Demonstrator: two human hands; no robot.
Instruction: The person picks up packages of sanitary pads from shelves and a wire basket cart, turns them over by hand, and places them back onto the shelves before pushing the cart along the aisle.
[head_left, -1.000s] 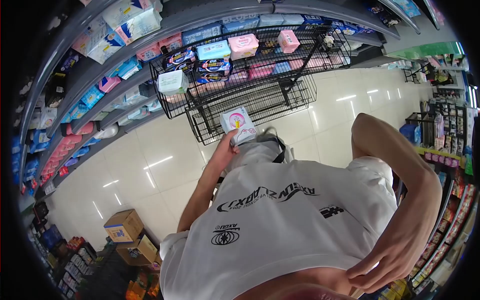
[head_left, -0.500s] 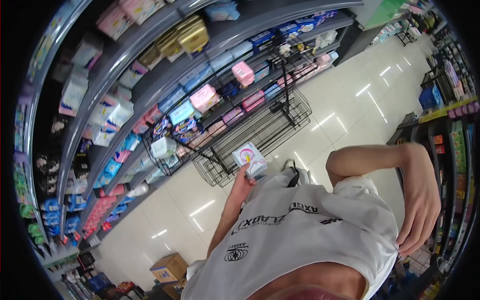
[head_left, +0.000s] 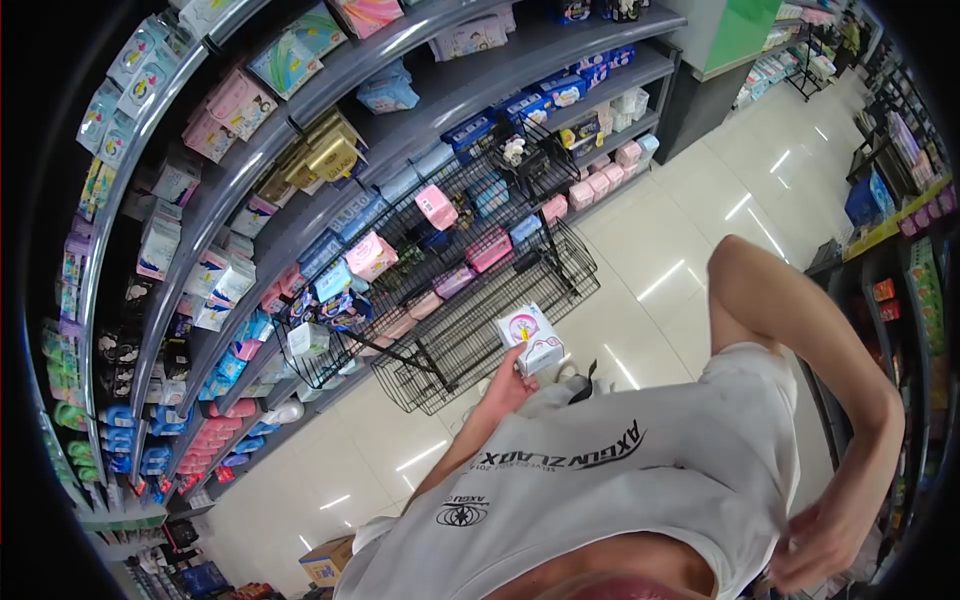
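Note:
My left hand [head_left: 512, 385] is closed on a white package [head_left: 531, 340] with a pink round print, held in front of my shirt. Just beyond it stands a black wire cart [head_left: 450, 345]. In its upper basket lie a pink pack [head_left: 436, 207], another pink pack [head_left: 371, 256], a light blue pack and dark blue packs, and a pale green-white pack [head_left: 308, 340] sits at the left end. My right hand [head_left: 815, 545] hangs low beside the hem of my white shirt [head_left: 580, 460]; its fingers are blurred and partly hidden.
Shelves [head_left: 420, 110] of packaged goods curve along the left and top. Tiled floor [head_left: 660, 260] runs beyond the cart. More racks [head_left: 915, 300] line the right side. A cardboard box [head_left: 327, 562] stands at the bottom left.
The view has turned, bringing more of the shelves into sight. The package in my left hand appears further right and lower. My right arm has shifted, its hand staying near the shirt.

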